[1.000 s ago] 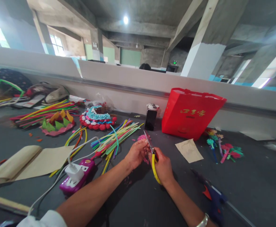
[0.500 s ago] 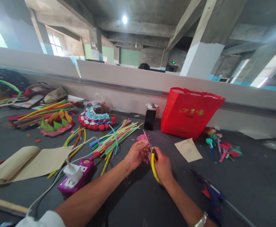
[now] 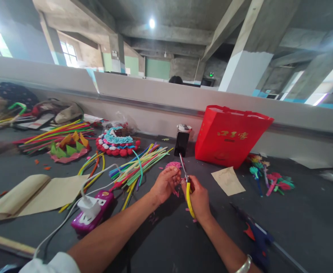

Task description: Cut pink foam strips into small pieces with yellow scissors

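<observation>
My right hand (image 3: 198,198) is closed round the yellow handles of a pair of scissors (image 3: 187,181), whose blades point up and away. My left hand (image 3: 166,182) is pinched on a small pink fuzzy piece (image 3: 174,165) held right beside the blades. Tiny pink scraps (image 3: 193,220) lie on the dark table under my hands. Just left of my hands lies a bundle of coloured pipe cleaners (image 3: 139,164).
A red bag (image 3: 231,134) and a dark bottle (image 3: 181,141) stand behind my hands. A purple power strip (image 3: 93,213) with a white plug, brown paper (image 3: 35,193), a blue glue gun (image 3: 257,237), craft flowers (image 3: 269,177) and a beaded craft (image 3: 116,141) lie around. Someone's arm shows at far left.
The scissors and my right hand have shifted slightly right and turned more upright; my left hand has raised the pink piece a little. A few pink scraps now lie under my right hand.
</observation>
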The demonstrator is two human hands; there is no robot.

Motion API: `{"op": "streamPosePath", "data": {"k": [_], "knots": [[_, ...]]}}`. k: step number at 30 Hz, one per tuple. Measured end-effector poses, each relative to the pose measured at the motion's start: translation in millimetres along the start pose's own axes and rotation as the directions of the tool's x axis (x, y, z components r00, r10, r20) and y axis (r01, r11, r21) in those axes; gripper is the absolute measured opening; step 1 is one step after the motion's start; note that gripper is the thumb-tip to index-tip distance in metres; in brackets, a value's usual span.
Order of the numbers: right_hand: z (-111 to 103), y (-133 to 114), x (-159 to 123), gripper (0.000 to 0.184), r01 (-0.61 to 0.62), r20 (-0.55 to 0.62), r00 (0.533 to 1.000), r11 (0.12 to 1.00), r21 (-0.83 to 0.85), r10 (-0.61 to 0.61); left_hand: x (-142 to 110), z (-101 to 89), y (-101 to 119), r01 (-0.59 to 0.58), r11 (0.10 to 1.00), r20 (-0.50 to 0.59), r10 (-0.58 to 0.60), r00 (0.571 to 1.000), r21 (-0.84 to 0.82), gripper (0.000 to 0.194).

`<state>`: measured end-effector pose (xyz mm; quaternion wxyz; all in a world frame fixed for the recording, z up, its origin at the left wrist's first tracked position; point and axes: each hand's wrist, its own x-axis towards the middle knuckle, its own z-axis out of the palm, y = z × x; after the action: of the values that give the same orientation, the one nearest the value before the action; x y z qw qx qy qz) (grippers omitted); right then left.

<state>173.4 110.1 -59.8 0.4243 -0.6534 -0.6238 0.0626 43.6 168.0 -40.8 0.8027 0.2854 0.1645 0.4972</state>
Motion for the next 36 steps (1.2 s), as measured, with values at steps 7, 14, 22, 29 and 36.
{"op": "streamPosePath", "data": {"k": [7,14,22,29,36], "knots": [[-5.8,-10.3,-1.5,0.031,-0.001,0.076,0.997,0.979,-0.205,0.017,-1.1,2.8,2.4,0.027,0.999,0.045,-0.028,0.999,0.023,0.017],[-7.3,-12.0,-1.0,0.028,0.003,0.107,0.994,0.986,-0.169,0.015,-1.5,2.8,2.4,0.033,0.999,0.047,-0.034,0.998,0.018,0.016],[-4.7,-9.0,0.3,0.024,0.011,0.107,0.994,1.000,0.000,-0.011,-2.7,4.1,2.7,0.026,0.999,0.066,-0.028,0.997,0.041,0.016],[-4.9,-10.2,-2.0,0.026,0.002,0.108,0.994,0.998,0.063,-0.009,-1.5,3.1,1.6,0.037,0.998,0.049,-0.040,0.998,0.047,0.018],[-3.8,-9.4,-3.0,0.034,-0.011,0.052,0.999,0.999,0.043,0.009,-0.6,0.3,2.7,0.031,0.999,0.011,-0.031,0.999,0.033,0.017]]}}
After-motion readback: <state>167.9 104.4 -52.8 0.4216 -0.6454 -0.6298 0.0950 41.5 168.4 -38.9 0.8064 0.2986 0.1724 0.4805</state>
